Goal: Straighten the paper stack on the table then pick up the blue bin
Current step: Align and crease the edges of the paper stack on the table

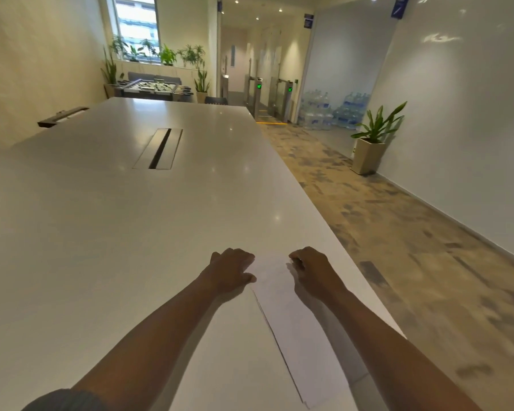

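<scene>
White table (131, 218), patterned carpet (398, 247), potted plant (374, 134), sunlit window (137, 22), foosball table (152, 87).

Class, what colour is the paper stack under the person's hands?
White, plain; the paper stack shows in the head view.

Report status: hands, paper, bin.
Left hand and right hand both on far end of paper stack, fingers curled at its edges. Stack near table edge. No blue bin in view. Nothing in the way.
</scene>
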